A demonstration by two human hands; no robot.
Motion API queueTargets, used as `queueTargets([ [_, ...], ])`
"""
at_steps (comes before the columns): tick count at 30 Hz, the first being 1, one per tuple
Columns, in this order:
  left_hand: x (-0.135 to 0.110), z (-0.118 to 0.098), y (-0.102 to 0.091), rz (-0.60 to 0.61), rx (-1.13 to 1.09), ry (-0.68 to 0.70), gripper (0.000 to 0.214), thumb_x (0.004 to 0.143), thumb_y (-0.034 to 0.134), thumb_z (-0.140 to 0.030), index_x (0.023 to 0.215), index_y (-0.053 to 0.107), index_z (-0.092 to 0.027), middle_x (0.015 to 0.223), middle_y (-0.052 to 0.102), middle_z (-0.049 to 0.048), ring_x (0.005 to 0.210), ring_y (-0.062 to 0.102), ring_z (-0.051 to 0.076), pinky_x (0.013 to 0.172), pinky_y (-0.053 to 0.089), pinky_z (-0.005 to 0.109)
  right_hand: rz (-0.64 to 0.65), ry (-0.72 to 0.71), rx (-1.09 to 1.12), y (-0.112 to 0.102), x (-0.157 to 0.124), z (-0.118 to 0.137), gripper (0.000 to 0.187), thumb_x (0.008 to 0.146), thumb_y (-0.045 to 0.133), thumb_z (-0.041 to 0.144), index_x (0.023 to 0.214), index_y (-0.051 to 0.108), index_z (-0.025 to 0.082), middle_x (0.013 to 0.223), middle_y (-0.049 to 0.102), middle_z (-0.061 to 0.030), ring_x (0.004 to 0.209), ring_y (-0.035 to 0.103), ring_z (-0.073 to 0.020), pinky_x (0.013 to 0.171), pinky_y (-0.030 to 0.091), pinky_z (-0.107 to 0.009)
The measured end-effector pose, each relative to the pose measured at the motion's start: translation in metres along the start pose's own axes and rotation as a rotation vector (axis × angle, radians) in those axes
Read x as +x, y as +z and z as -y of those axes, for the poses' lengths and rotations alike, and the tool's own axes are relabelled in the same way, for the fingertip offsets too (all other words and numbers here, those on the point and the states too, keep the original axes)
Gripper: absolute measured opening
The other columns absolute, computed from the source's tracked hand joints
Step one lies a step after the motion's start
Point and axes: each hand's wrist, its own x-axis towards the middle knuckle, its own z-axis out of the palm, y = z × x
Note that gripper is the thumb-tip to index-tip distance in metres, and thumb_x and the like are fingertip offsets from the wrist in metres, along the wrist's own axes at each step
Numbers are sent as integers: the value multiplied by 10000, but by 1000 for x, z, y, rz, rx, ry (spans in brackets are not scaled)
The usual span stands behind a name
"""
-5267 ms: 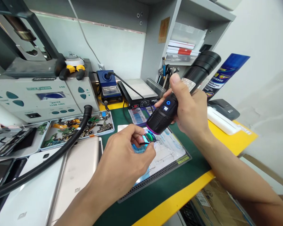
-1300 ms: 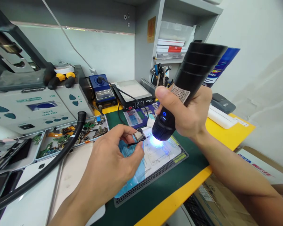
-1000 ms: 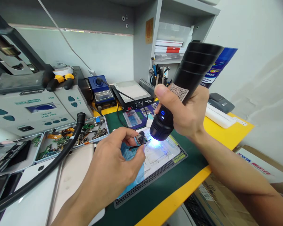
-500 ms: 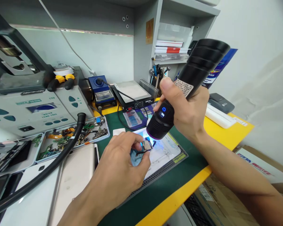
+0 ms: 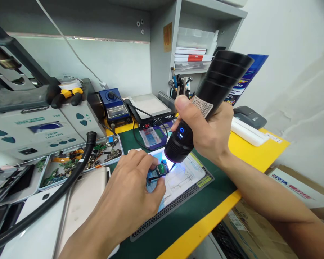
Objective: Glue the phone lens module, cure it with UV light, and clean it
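Note:
My left hand (image 5: 132,194) pinches a small phone part (image 5: 160,169) with a thin black flex strip, just above the printed work mat (image 5: 186,180). The part glows green under the lamp. My right hand (image 5: 210,133) is wrapped round a thick black torch (image 5: 207,104), tilted head down, with its lit end a little above the part. A blue button and small display glow on the torch's body. Bluish light falls on the mat below.
A tray of circuit boards and flex cables (image 5: 78,160) lies left of the mat, crossed by a black hose (image 5: 56,194). Phone back covers (image 5: 78,208) lie at the near left. A soldering station (image 5: 43,126), a blue unit (image 5: 116,108) and a hot plate (image 5: 151,108) stand behind. A shelf (image 5: 194,54) is at the back right.
The torch head has swung back over the small part, which glows green again. My left hand has lowered slightly toward the mat. The camera has shifted a little.

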Motion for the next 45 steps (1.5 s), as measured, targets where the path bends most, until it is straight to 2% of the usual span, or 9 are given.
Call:
queueTargets([
  [4,0,-2,-1,0,-29,-30,118,847,581,-290,942,556,-224,902,569,22,897,539,241,792,450,425,-32,-86,-6,1,0,0,373,920,657,369,588,616,205,507,518,44,502,590,-119,499,467,-282],
  [9,0,-3,-1,-26,-99,-59,113,866,586,-289,961,549,-241,933,577,12,903,559,231,825,464,422,-30,-107,-26,1,1,-1,382,923,657,322,562,620,203,491,504,52,508,575,-104,521,468,-263],
  [19,0,-3,1,-13,-156,-117,112,887,591,-319,965,537,-259,932,574,0,786,553,193,744,473,382,-33,-127,-30,2,0,-1,391,923,654,329,557,606,202,519,567,40,515,570,-106,517,470,-256],
  [23,0,-4,0,11,-164,-127,111,900,578,-323,980,538,-258,953,574,9,770,548,190,701,467,366,-32,-72,-48,3,-1,0,383,904,670,363,557,608,212,538,579,27,543,583,-126,522,474,-268],
  [28,1,-6,1,20,-191,-124,84,906,571,-299,970,546,-251,966,573,22,906,565,223,815,476,407,-32,-4,-22,3,-1,1,371,882,679,427,578,632,220,559,596,10,584,610,-159,527,487,-287],
  [39,0,-8,0,-12,-208,-101,62,912,552,-276,963,543,-243,985,582,34,970,573,233,880,471,435,-50,-21,11,-3,1,1,390,902,660,417,586,637,189,557,615,-3,554,607,-153,546,492,-297],
  [45,0,-9,1,-33,-203,-118,57,902,549,-276,949,523,-255,927,570,19,953,604,252,872,496,451,-86,-22,48,-5,4,3,404,912,655,397,563,641,195,569,630,-2,572,613,-151,594,498,-299],
])
